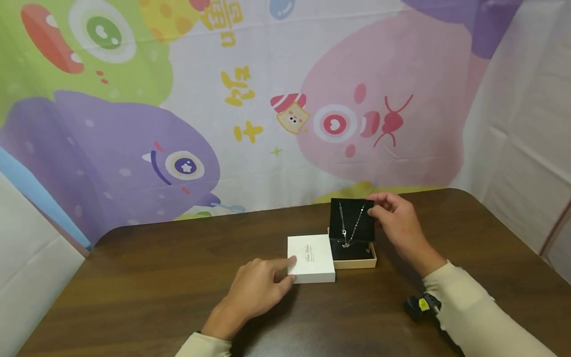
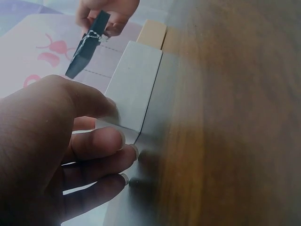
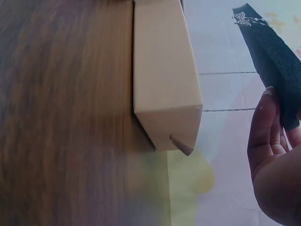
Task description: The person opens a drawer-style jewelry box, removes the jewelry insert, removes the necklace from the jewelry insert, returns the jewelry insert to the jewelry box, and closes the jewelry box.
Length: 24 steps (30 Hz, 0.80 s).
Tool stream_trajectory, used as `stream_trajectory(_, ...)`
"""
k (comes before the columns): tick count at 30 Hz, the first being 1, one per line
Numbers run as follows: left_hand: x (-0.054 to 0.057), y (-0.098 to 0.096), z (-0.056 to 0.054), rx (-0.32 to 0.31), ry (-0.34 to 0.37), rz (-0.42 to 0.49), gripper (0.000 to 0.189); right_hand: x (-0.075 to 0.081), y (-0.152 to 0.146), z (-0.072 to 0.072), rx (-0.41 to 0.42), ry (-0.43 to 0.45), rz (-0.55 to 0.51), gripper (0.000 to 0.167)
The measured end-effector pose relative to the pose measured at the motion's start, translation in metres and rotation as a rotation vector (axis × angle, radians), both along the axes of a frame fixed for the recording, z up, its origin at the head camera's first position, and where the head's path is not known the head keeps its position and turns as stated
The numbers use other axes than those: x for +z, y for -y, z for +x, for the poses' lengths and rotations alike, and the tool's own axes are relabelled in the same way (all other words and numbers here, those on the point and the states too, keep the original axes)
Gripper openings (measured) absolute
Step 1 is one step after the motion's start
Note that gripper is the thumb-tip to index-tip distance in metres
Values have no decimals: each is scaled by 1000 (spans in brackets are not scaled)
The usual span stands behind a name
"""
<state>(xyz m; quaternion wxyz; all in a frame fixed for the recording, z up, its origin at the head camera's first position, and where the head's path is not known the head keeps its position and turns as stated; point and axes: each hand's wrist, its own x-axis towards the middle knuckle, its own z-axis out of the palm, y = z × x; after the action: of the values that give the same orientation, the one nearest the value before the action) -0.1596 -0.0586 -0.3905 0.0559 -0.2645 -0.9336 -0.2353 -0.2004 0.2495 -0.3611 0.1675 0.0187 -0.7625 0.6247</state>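
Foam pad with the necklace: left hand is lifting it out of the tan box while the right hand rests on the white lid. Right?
Hands are swapped. The head view shows the right hand holding the foam pad with the necklace above the tan box, while the left hand rests on the white lid.

Even soft indoor light, faint shadows, head view sharp, both wrist views hazy, blurred, washed-out

Brown table point(image 1: 147, 277) bears white lid point(image 1: 311, 258), tan box point(image 1: 355, 262).
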Motion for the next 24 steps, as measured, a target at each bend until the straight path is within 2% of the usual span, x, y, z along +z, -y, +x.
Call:
stream_trajectory(7, 0, 1, 0, -8, -6, 2, 38, 6, 4, 4, 2, 3, -10, 26)
stream_trajectory(14, 2, 0, 0, 1, -6, 0, 38, 14, 7, 7, 25, -36, -26, 25)
stream_trajectory(24, 0, 0, 1, -1, 5, 7, 38, 16, 9, 10, 29, -50, -25, 25)
